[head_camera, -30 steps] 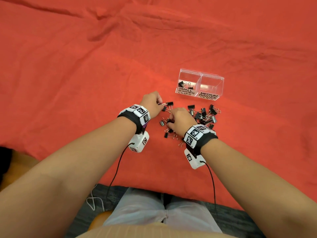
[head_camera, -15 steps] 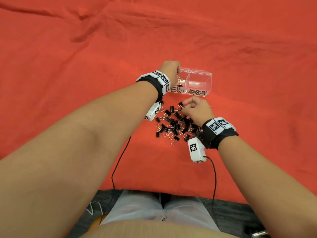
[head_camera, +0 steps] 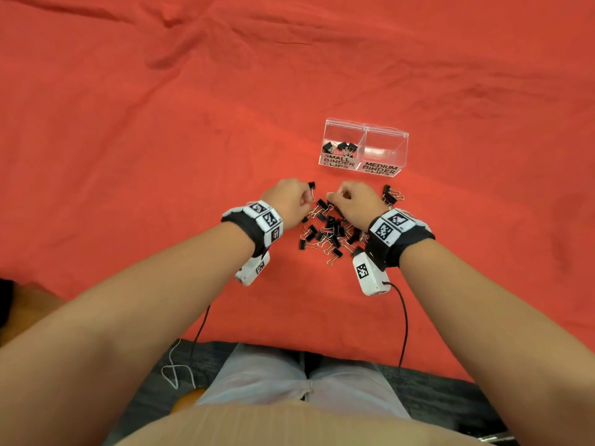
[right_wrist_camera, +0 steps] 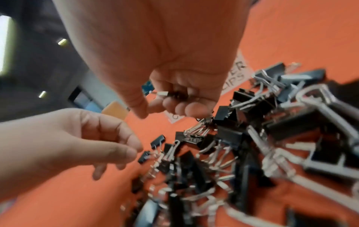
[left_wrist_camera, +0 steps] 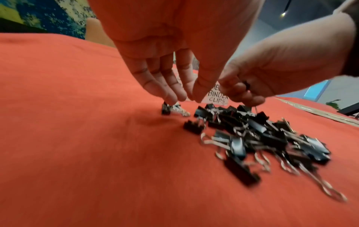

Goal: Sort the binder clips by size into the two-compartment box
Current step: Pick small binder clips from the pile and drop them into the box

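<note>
Since the earlier frame, the left hand has come back from the box to the pile at frame centre. Its fingers point down, close together, tips touching a small clip at the pile's left edge. To the right, the right hand curls round a clip. Upper right, three clips lie in the box's small compartment. Clips are likely light, stiff and smooth; wire handles probably give the easiest pinch.
</note>
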### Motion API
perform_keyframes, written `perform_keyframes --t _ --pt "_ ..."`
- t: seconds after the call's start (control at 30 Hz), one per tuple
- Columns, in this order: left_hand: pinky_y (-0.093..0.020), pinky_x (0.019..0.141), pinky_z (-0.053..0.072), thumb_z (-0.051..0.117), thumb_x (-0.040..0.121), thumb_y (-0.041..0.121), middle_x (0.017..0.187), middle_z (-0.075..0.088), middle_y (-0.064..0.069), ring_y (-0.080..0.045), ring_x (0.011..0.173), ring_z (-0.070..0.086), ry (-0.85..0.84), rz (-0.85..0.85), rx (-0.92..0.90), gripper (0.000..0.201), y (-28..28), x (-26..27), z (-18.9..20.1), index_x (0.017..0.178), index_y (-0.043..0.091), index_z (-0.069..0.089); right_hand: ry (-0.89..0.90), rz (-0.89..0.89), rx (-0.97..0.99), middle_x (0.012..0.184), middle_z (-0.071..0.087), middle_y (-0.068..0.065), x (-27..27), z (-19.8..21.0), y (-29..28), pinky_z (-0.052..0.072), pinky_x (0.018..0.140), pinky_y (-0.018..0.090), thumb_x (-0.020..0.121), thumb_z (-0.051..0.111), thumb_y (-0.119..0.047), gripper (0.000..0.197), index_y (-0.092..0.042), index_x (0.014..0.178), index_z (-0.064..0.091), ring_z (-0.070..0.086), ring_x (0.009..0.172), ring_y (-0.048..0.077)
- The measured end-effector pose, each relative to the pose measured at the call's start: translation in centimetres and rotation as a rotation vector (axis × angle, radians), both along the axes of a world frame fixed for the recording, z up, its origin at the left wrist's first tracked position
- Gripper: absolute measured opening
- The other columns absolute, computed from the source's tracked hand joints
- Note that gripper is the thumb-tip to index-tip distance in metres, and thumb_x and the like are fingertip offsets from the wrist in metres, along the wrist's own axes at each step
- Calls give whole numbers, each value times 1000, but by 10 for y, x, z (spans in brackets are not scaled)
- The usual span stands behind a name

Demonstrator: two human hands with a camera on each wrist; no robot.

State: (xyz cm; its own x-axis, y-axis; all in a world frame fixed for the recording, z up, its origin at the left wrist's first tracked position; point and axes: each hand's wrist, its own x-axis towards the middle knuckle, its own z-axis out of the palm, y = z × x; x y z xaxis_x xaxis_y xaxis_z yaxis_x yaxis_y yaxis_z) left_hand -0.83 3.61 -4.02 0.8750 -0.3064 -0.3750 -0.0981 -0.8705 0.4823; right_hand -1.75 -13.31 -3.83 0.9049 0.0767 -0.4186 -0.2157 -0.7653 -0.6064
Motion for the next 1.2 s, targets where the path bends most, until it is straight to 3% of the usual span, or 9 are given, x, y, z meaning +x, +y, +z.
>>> perform_keyframes --t 0.13,0.3,0.5,0.6,0.73,0.83,0.97,1.1,1.2 --pt "-34 76 51 64 85 32 100 56 2 -18 92 57 28 25 53 17 3 -17 -16 97 21 61 -1 93 -224 80 61 5 -1 -6 -2 50 62 34 90 54 -35 23 -13 84 53 57 68 22" --pt "-34 78 44 63 87 25 114 52 -4 -22 102 54 16 4 86 24 1 -23 -22 108 15 57 -42 133 -340 95 59 4 -6 -12 6 49 68 34 83 64 -41 36 -11 100 56 59 86 24" --pt "-37 82 51 56 83 3 102 60 -7 -27 94 59 70 48 -26 14 1 -23 -19 87 17 54 45 55 -198 78 62 9 -2 -16 13 47 58 33 83 57 -18 10 -12 76 52 57 66 24" --pt "-34 76 52 57 83 4 94 60 -4 -26 86 60 90 120 -83 15 3 -24 -19 89 18 53 43 -22 -148 79 65 8 6 -10 8 52 58 35 83 55 -14 8 -7 84 58 55 60 19" --pt "-27 76 46 58 87 8 96 54 -1 -17 82 53 95 179 -129 16 7 -23 -20 103 12 59 -33 -65 -115 73 55 -1 34 12 -2 42 47 20 93 46 -12 10 -7 96 54 51 58 10" --pt "-24 74 41 57 89 7 93 52 1 -14 82 49 67 180 -150 15 9 -17 -18 102 11 63 -148 -163 -103 80 56 -1 65 28 -8 40 53 20 91 48 -10 11 -7 99 56 53 66 13" --pt "-24 74 42 57 91 13 104 58 -5 -15 86 52 2 200 -175 12 3 4 -8 99 16 66 -183 -85 -189 113 62 12 87 34 -7 50 74 30 86 54 -6 30 -5 115 60 61 91 25" --pt "-13 55 41 54 94 14 115 59 -2 -8 67 53 -52 206 -215 17 -11 35 7 106 18 65 -208 -54 -212 129 54 14 81 33 -11 50 94 35 87 52 -5 39 -7 126 55 59 108 27" --pt "-10 43 38 54 93 12 115 61 -3 -2 60 49 -107 199 -217 19 -24 60 17 106 18 66 -264 -100 -145 121 60 10 57 34 -15 52 89 29 90 50 -5 30 -8 119 59 61 101 20"
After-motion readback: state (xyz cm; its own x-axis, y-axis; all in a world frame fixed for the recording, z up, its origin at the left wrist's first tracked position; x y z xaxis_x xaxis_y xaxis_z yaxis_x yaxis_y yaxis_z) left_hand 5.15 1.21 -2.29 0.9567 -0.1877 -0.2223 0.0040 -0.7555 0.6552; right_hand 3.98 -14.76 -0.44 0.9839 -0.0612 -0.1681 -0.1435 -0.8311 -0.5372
